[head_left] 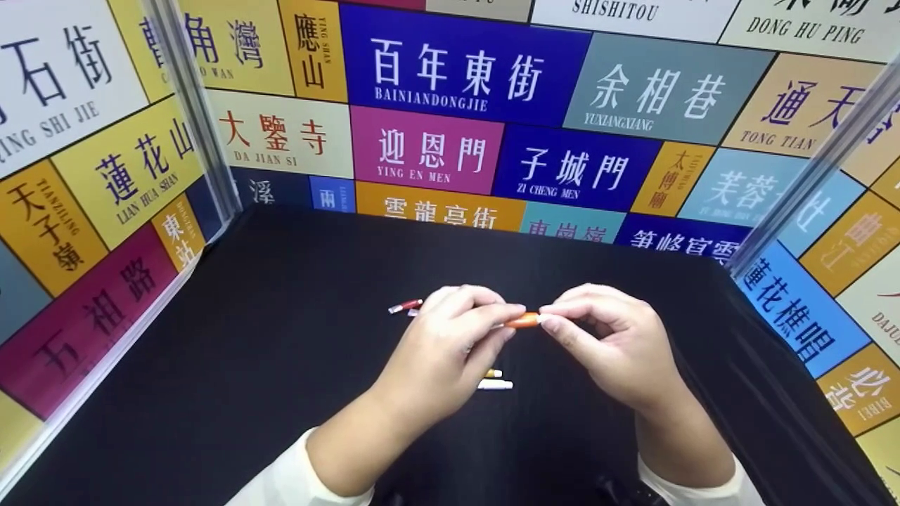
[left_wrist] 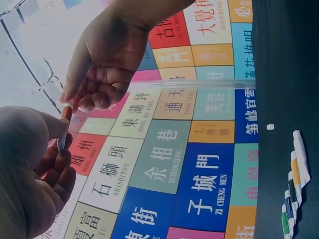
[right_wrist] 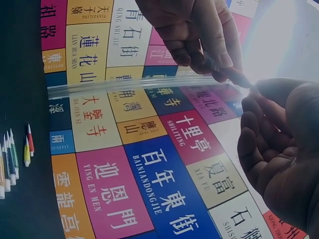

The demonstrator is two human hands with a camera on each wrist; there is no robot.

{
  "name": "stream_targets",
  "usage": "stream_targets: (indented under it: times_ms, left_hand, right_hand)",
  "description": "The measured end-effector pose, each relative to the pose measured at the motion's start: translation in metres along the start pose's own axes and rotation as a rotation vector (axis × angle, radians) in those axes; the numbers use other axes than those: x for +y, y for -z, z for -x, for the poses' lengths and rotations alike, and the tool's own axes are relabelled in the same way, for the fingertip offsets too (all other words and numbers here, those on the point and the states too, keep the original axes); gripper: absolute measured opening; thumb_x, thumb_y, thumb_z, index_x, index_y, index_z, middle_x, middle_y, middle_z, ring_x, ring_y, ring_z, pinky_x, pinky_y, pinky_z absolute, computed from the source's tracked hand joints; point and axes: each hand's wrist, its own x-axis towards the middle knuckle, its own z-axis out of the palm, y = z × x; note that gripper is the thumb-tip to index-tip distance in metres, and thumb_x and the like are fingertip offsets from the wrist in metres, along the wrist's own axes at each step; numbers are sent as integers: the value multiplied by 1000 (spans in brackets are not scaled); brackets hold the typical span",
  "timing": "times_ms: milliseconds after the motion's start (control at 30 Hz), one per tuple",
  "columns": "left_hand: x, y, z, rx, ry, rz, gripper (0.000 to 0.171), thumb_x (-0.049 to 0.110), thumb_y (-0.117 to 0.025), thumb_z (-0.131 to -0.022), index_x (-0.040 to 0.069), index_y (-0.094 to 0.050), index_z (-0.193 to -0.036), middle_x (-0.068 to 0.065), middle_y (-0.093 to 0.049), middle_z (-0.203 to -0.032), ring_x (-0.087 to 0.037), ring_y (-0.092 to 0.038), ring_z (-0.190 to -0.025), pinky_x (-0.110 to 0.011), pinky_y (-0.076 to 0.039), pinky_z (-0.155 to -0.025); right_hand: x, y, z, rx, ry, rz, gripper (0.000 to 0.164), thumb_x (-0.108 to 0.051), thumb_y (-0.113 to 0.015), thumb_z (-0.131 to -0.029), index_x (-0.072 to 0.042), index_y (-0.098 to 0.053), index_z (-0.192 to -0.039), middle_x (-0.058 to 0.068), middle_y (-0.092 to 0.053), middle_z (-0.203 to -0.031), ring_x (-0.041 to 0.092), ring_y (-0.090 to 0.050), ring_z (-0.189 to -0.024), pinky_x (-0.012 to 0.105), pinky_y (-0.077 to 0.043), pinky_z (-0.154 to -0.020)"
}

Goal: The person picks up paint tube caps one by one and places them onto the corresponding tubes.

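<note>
A small orange paint tube point(head_left: 522, 320) with a white cap is held up between both hands, over the black table. My left hand point(head_left: 450, 341) pinches its body; the tapered tail end shows among the fingers in the left wrist view. At the other end, the thumb and fingertips of my right hand point(head_left: 619, 341) grip the white cap point(left_wrist: 67, 104). The tube lies nearly level in the head view, and fingertips cover parts of it.
Below the hands lies a row of similar tubes, among them a white tube point(left_wrist: 300, 149), a yellow tube point(left_wrist: 295, 168) and a green tube point(left_wrist: 285, 219). A red tube point(right_wrist: 30, 137) lies farther off. Near the row is a small white piece point(left_wrist: 270, 127). Sign-printed panels point(head_left: 429, 147) enclose the table.
</note>
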Motion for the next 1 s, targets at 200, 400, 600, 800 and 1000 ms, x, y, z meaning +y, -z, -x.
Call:
stream_targets:
  times_ms: [200,400,600,800,1000]
  left_hand:
    - [1,-2,0,6,-2,19,24,24,-71,-104,20,-80,-126,3,-75,-114,-18,-66,-111,-33,-53,-102]
    - [1,-3,1,11,-13,26,23,23,-72,-104,21,-80,-126,2,-76,-113,-18,-66,-110,-33,-54,-101]
    - [1,-3,1,14,-16,21,23,23,-71,-104,21,-80,-126,3,-75,-114,-18,-66,-111,-33,-53,-103]
    - [1,-3,0,5,11,17,24,25,-70,-105,20,-79,-126,4,-75,-114,-16,-65,-113,-32,-51,-107]
    - [-1,-3,0,21,33,0,23,25,-72,-104,19,-80,-125,4,-75,-114,-15,-66,-112,-31,-51,-105]
  right_hand:
    - [-1,0,1,0,-37,28,19,7,-83,-85,-12,-82,-84,1,-75,-83,9,-64,-74,20,-49,-61]
    - [-3,0,1,5,-82,37,25,7,-82,-85,-15,-78,-74,-2,-73,-78,8,-63,-71,20,-49,-61]
    - [-2,1,1,-6,-81,19,25,6,-79,-89,-16,-80,-78,0,-74,-79,9,-64,-71,21,-49,-59]
    - [0,2,1,11,-77,-44,19,8,-73,-92,-8,-83,-97,1,-76,-91,9,-66,-79,18,-53,-67]
    - [1,-2,0,30,56,-253,29,21,-72,-84,13,-74,-112,17,-74,-106,19,-71,-94,21,-61,-83]
